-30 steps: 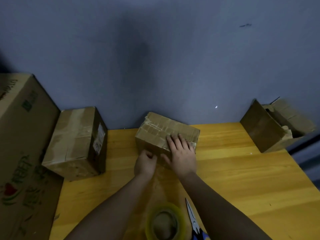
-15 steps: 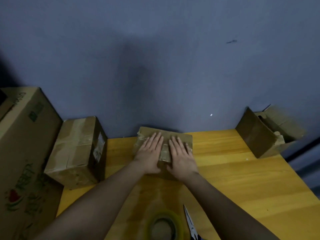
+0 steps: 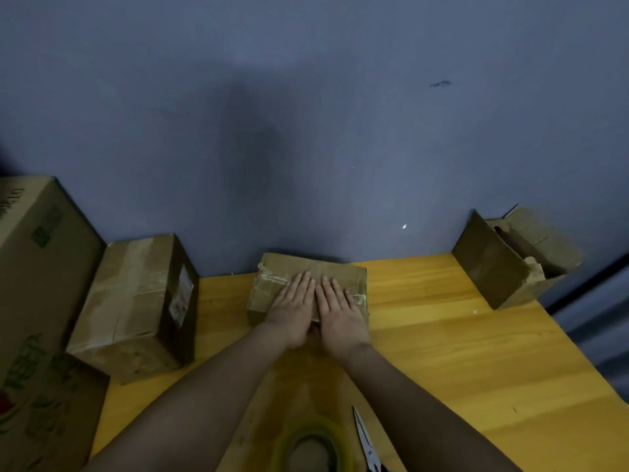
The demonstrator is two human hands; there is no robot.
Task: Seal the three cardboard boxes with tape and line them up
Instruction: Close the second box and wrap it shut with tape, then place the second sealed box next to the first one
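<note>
- Right at the bottom edge, closest to the camera, sits a roll of clear yellowish tape (image 3: 311, 449) lying flat on the wooden table (image 3: 476, 369), partly cut off by the frame.
- Just to the right of the roll there's a pair of scissors (image 3: 366, 441), blades closed and pointing away toward the wall. Handles are mostly out of shot.
- Both forearms come up from the bottom and meet in the middle of the table.
- Left hand (image 3: 292, 308) and right hand (image 3: 337, 310) lie side by side, palms down, fingers straight and together, pressing flat on top of the middle box (image 3: 272, 287). Neither one is gripping anything.
- That middle box sits near the back edge of the table, up by the wall, with glossy tape strips showing across its top on both sides of the hands.
- Off to the left is a bigger taped box (image 3: 132, 308), with a wide tape band over its top and a label on the side. It hangs over the table's left edge, so can't tell what it rests on.
- Far left, a large printed carton (image 3: 37, 301) stands beside that box, taller than everything else.
- Back right corner has an open box (image 3: 503, 264), tipped, flaps loose, well apart from the middle one.
- Behind it all is a plain blue-grey wall (image 3: 306, 114).
</note>
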